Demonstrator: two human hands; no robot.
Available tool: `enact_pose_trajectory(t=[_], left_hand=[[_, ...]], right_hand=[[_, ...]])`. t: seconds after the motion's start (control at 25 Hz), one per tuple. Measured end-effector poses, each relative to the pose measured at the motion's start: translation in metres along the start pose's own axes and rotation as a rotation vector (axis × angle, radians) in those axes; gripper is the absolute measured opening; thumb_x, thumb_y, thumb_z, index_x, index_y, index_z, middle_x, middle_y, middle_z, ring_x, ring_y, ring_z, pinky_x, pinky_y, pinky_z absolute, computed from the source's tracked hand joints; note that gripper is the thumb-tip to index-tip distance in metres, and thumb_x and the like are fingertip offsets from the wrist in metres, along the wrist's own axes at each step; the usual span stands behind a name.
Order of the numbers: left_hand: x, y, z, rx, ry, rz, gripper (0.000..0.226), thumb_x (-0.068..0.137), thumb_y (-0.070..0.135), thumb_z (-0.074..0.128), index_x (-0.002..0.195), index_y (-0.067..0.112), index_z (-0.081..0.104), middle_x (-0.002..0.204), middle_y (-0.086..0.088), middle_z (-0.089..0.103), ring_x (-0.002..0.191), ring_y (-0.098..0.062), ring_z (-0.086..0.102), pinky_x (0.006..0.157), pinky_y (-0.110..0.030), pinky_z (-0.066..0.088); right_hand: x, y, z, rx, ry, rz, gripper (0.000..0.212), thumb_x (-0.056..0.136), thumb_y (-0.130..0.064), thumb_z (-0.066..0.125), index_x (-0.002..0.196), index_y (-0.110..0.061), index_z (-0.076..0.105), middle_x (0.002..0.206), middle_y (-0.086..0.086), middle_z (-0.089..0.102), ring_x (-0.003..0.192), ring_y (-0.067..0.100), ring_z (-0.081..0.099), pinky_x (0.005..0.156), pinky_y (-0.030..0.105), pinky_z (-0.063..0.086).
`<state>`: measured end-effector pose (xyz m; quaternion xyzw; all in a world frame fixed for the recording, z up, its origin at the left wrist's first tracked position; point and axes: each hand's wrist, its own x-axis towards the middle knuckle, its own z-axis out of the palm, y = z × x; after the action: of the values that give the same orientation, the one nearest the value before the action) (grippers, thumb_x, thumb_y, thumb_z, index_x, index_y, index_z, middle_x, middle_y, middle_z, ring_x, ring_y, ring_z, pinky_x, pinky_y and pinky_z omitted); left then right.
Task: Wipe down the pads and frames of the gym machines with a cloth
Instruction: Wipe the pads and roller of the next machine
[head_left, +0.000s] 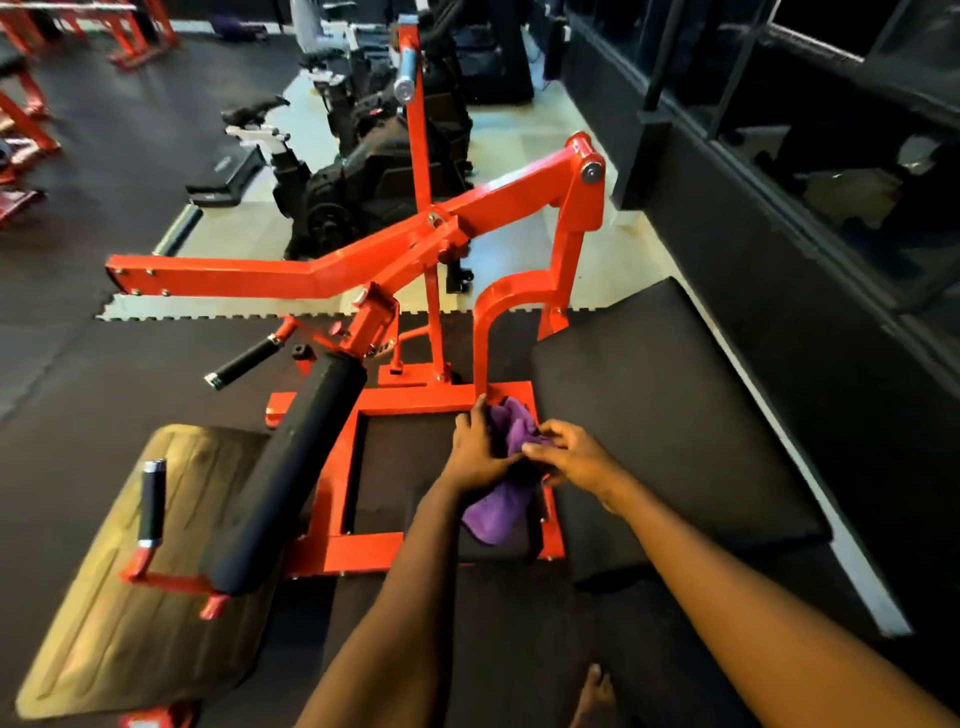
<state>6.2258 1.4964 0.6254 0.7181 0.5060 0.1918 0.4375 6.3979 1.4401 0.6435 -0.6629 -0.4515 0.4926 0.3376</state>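
A purple cloth (501, 512) hangs between both my hands over the red frame (363, 265) of a gym machine, near its base rail. My left hand (475, 447) holds the cloth from the left, fingers stretched up along it. My right hand (569, 454) pinches the cloth's upper edge from the right. A long black roller pad (288, 478) lies to the left of my hands. A wide black back pad (670, 421) sits to the right, close to my right forearm.
A worn metal foot plate (140, 566) lies at lower left, with black-gripped handles (151, 501) above it. Black exercise bikes (374, 156) stand behind the machine. A dark wall with windows (810, 171) runs along the right. My bare foot (592, 696) shows at the bottom.
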Motion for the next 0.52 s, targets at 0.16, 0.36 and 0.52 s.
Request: enact_pose_trajectory(t=[0.16,0.36,0.52], left_hand=[[-0.011,-0.016,-0.060,0.013,-0.186,0.000,0.114,0.055,0.037,0.085,0.149,0.016,0.023,0.132,-0.009,0.038,0.129,-0.030,0.039,0.105,-0.034,0.039],[-0.013,-0.040,-0.109,0.168,-0.133,0.048,0.078,0.083,0.009,0.075,0.149,0.028,0.038,0.099,-0.012,0.065,0.090,-0.028,0.064,0.056,-0.025,0.046],[-0.004,-0.065,-0.126,0.350,-0.034,0.124,0.031,0.074,0.031,0.076,0.091,0.007,0.066,0.092,-0.014,0.067,0.087,-0.035,0.063,0.066,-0.035,0.037]], right_hand=[[0.005,-0.013,0.034,-0.230,0.062,-0.217,0.033,0.082,0.017,0.063,0.096,-0.012,0.068,0.096,0.008,0.067,0.082,0.005,0.063,0.077,0.028,0.050],[0.023,-0.037,0.046,-0.347,-0.057,-0.357,0.043,0.076,0.026,0.050,0.107,0.007,0.072,0.101,0.002,0.068,0.087,-0.015,0.062,0.088,0.008,0.043],[0.039,-0.029,0.053,-0.356,-0.016,-0.328,0.041,0.080,0.014,0.060,0.109,-0.011,0.074,0.106,-0.005,0.071,0.105,0.013,0.066,0.100,0.026,0.048]])
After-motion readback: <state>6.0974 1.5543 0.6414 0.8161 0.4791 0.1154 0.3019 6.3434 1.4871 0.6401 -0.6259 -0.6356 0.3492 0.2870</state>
